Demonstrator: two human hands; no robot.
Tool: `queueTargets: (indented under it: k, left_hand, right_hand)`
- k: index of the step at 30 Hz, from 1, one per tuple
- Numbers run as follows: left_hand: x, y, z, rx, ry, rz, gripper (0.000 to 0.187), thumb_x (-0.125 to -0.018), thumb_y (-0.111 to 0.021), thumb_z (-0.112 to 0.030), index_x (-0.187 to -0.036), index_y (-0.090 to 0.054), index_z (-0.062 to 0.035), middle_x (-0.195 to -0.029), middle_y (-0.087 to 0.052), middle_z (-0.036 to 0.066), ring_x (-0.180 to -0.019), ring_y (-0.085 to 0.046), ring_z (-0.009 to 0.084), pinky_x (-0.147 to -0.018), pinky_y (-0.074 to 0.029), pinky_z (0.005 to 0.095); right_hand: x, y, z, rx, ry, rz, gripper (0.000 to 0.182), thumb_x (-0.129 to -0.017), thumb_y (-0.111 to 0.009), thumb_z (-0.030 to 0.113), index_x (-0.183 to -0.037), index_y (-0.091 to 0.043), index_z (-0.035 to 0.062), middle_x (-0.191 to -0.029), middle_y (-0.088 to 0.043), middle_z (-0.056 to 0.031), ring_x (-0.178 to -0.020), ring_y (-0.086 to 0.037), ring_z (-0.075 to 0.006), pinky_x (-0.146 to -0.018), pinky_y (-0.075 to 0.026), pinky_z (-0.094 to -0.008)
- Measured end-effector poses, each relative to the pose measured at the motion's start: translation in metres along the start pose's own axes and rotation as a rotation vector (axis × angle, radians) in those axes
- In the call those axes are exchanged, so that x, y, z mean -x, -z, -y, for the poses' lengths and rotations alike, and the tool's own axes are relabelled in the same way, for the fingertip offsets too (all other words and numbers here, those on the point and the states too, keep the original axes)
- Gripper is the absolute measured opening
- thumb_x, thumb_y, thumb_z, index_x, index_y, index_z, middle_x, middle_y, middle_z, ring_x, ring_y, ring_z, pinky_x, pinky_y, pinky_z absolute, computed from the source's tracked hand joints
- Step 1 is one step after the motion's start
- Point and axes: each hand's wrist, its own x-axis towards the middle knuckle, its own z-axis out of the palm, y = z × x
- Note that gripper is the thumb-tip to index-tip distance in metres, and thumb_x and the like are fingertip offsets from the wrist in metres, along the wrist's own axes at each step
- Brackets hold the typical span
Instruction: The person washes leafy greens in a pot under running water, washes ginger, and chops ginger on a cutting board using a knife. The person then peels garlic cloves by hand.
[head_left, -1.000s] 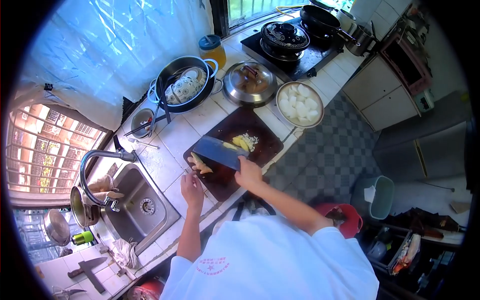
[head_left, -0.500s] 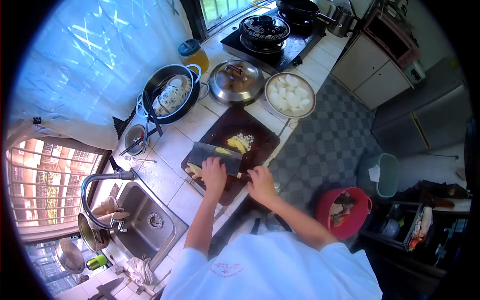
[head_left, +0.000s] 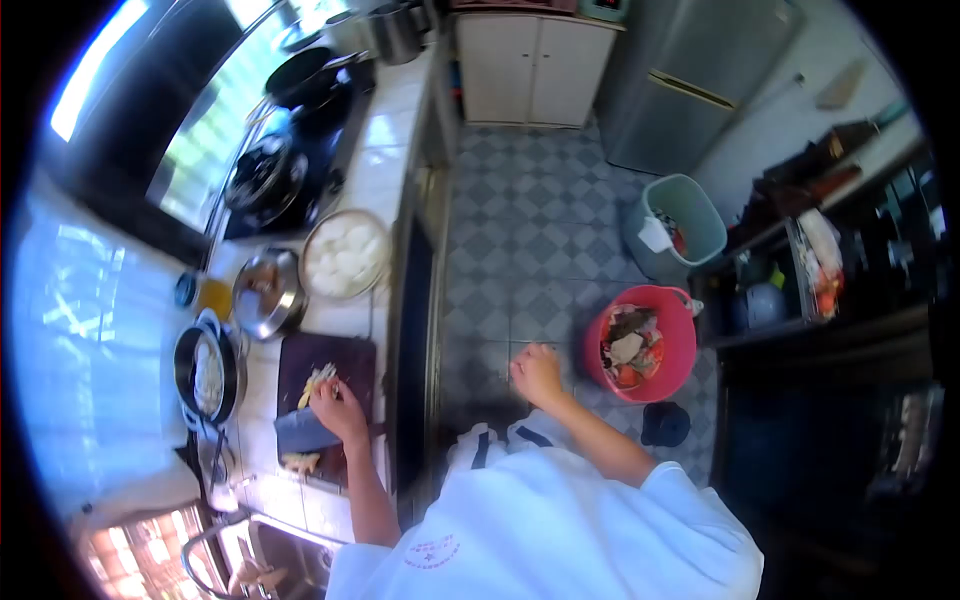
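My left hand (head_left: 340,410) is over the dark cutting board (head_left: 355,365), fingers bent and drawn together beside the yellow ginger slices and chopped white bits (head_left: 318,380). Whether it pinches any of them is hidden. The cleaver's broad blade (head_left: 304,430) lies flat on the board next to this hand; its handle is not visible. A knobby ginger piece (head_left: 300,461) rests at the board's near end. Away from the counter, my right hand (head_left: 537,372) hangs above the floor with curled fingers, left of the pink bucket (head_left: 690,345); its contents, if any, cannot be made out.
Beyond the board stand a bowl of white slices (head_left: 347,252) and a metal lid (head_left: 270,293). A pot (head_left: 238,375) is by the curtain, with the stove (head_left: 340,150) farther back. Scraps lie in the pink bucket; a grey-green bin (head_left: 700,225) stands behind it.
The view has swung right, toward the floor and buckets. My right hand has let go of the cleaver handle and moved off the counter. My left hand has shifted from the blade toward the chopped pile.
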Motion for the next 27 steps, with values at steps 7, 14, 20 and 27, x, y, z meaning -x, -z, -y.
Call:
queueTargets:
  k: [7, 14, 20, 27]
  left_hand:
    - [0.022, -0.066, -0.111, 0.041, -0.012, 0.12, 0.007, -0.072, -0.063, -0.008, -0.073, -0.057, -0.0042, -0.092, -0.055, 0.014, -0.093, -0.051, 0.0308, -0.081, -0.038, 0.0398]
    - [-0.012, -0.151, -0.182, 0.132, -0.065, 0.359, 0.007, -0.073, -0.062, -0.008, -0.078, -0.059, -0.0039, -0.091, -0.055, 0.014, -0.091, -0.051, 0.0314, -0.08, -0.039, 0.0401]
    - [-0.072, -0.26, -0.261, 0.186, -0.179, 0.468, 0.014, -0.067, -0.062, -0.003, -0.082, -0.061, -0.0044, -0.085, -0.056, 0.013, -0.08, -0.053, 0.0285, -0.069, -0.043, 0.0364]
    - [-0.155, -0.416, -0.434, 0.378, -0.703, 0.807, 0.011, -0.068, -0.061, -0.008, -0.078, -0.06, -0.0048, -0.082, -0.057, 0.014, -0.082, -0.052, 0.0341, -0.074, -0.04, 0.0415]
  right_hand:
    - [-0.037, 0.089, -0.109, 0.051, -0.241, 0.111, 0.019, -0.07, -0.065, 0.027, -0.072, -0.059, 0.0091, -0.085, -0.057, -0.0081, -0.089, -0.051, -0.027, -0.074, -0.039, -0.0414]
    - [-0.064, 0.095, -0.223, -0.172, -0.44, 0.055, 0.015, -0.075, -0.059, 0.021, -0.072, -0.059, 0.0059, -0.078, -0.059, -0.0136, -0.077, -0.058, -0.0304, -0.067, -0.045, -0.0399]
    - [-0.094, 0.12, -0.297, -0.201, -0.65, -0.112, 0.012, -0.072, -0.053, 0.017, -0.072, -0.061, 0.0086, -0.074, -0.062, -0.0118, -0.073, -0.06, -0.0312, -0.064, -0.046, -0.0439]
    - [-0.126, 0.199, -0.363, -0.093, -1.064, -0.43, 0.016, -0.073, -0.055, 0.022, -0.076, -0.064, 0.0096, -0.074, -0.062, -0.0143, -0.072, -0.06, -0.0326, -0.065, -0.047, -0.0428]
